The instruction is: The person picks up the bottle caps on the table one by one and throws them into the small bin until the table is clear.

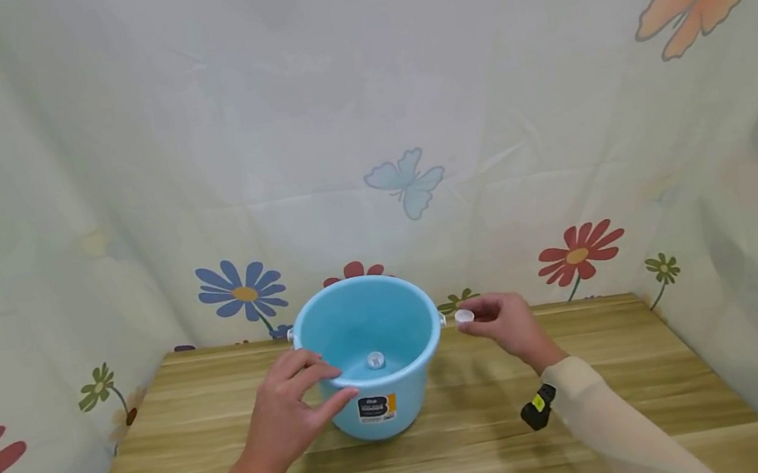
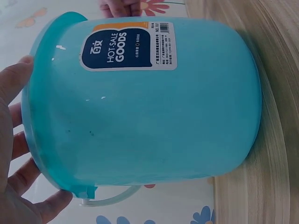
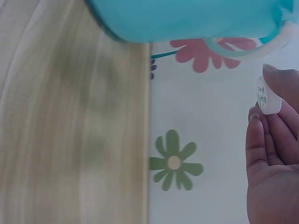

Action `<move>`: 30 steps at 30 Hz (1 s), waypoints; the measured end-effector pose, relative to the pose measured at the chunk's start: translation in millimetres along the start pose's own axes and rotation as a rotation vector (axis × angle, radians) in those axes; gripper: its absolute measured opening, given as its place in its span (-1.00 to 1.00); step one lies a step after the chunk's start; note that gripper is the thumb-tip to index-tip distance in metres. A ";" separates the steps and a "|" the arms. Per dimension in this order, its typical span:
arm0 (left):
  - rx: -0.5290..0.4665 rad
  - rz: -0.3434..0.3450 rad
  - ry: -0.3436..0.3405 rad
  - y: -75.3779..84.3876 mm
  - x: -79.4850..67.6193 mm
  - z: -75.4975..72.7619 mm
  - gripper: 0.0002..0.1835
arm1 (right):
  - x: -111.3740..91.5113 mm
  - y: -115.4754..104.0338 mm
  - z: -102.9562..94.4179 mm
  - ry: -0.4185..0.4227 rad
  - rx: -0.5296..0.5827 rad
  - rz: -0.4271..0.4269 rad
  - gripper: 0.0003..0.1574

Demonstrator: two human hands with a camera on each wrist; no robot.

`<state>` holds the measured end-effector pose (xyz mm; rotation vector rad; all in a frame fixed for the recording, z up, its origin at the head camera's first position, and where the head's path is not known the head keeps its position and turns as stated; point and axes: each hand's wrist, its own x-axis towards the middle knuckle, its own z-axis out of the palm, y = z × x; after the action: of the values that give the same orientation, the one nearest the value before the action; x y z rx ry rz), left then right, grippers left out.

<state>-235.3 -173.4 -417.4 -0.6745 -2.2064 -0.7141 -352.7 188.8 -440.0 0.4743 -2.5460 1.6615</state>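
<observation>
A light blue plastic bucket (image 1: 376, 393) stands upright on the wooden table, a printed label on its front. My left hand (image 1: 291, 408) holds its rim at the near left; the left wrist view shows the thumb and fingers (image 2: 23, 177) spread along the rim. Inside, on the bucket's floor, lies a small whitish round piece (image 1: 375, 360). Beyond the right side of the rim, my right hand (image 1: 513, 327) pinches a small white printed disc (image 3: 268, 97) between thumb and fingers, held in the air apart from the bucket.
The wood-grain table (image 1: 609, 416) ends at a back edge against a hanging curtain (image 1: 297, 116) printed with flowers and butterflies. A pale carrying handle (image 2: 112, 198) hangs at the bucket's far side. Each wrist wears a small black camera (image 1: 538, 407).
</observation>
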 end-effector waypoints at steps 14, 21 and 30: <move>-0.010 0.008 0.010 -1.8 -0.3 1.3 -0.67 | -3.2 -33.2 -6.2 -0.018 0.015 -0.032 -0.44; 0.002 -0.010 -0.005 -2.1 -1.2 2.7 -0.66 | -5.4 -46.4 -5.8 -0.028 0.049 -0.057 -0.49; -0.003 -0.012 -0.004 0.0 -0.4 1.4 -0.67 | -5.4 -60.5 0.4 -0.066 0.067 -0.072 -0.49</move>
<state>-235.7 -172.5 -418.5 -0.6655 -2.2153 -0.7222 -330.0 167.3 -388.0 0.6281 -2.4929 1.7387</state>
